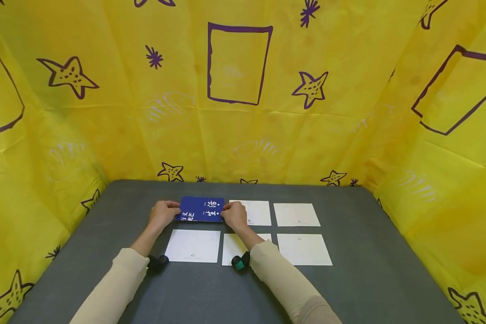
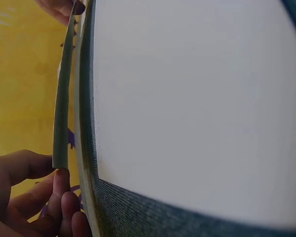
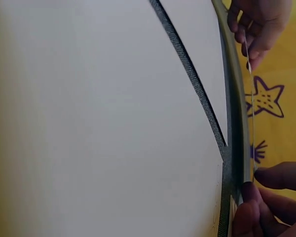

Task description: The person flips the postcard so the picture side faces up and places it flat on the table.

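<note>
Between both hands is a blue card [image 1: 201, 209] with white characters, at the far left of a layout of white cards. My left hand [image 1: 164, 213] pinches its left edge between thumb and fingers. At the opposite edge, my right hand [image 1: 236, 214] pinches it the same way, overlapping a white card [image 1: 259, 213]. Both wrist views show the card nearly edge-on, a thin strip [image 2: 62, 108] raised above the table surface. A blank white card [image 2: 197, 98] fills much of the left wrist view. Below the right forearm, another white card [image 1: 231, 247] is partly covered.
More white cards lie flat: one [image 1: 296, 215] at the back right, one [image 1: 304, 250] at the front right, one [image 1: 192, 246] at the front left. The dark grey table [image 1: 348, 297] meets a yellow patterned cloth [image 1: 243, 144] at the back and sides.
</note>
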Tool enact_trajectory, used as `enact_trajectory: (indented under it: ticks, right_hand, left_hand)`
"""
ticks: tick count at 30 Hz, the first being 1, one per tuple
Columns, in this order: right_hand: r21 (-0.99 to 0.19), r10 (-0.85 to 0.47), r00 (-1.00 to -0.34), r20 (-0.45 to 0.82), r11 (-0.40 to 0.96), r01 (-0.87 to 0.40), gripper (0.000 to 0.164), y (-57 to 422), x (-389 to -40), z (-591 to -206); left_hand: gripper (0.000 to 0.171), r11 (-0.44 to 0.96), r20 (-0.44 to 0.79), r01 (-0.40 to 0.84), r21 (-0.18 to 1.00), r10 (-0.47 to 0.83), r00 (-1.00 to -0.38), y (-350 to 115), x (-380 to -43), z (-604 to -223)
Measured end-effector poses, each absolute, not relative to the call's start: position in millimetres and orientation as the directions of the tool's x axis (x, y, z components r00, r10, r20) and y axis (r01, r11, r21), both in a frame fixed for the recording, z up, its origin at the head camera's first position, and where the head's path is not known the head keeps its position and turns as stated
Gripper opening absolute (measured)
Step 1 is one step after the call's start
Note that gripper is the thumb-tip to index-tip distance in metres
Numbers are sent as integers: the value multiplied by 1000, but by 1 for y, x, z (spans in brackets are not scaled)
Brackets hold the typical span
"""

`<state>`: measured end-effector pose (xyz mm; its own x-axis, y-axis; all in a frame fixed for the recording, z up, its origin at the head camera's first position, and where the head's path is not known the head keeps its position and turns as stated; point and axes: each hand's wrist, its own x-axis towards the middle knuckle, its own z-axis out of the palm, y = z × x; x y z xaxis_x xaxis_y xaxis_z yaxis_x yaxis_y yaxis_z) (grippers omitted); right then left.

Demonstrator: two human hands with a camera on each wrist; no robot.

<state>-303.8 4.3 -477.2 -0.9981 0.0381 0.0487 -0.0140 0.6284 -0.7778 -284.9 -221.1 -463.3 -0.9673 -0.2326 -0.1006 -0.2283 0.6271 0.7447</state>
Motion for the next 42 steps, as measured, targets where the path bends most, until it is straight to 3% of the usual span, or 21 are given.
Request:
enact_trajectory:
  ticks: [16,33,42]
  right_hand:
    - [-686,-2,-995,99,724,-70,14,1,-301,-478]
    - [-689,-22,-996,85,721,-74,14,1,-300,-477]
    - [-721,-111,-987,114,674,-160,18,23,-298,-467]
  left_hand:
    - [30,648,-136,-257,717,-232,-963,-220,-285,-464]
    - [29,691,-129,-258,675,-234,-964,-225,-280,-463]
    - [30,692,-91,-208,691,-202,-975,-221,-278,-455]
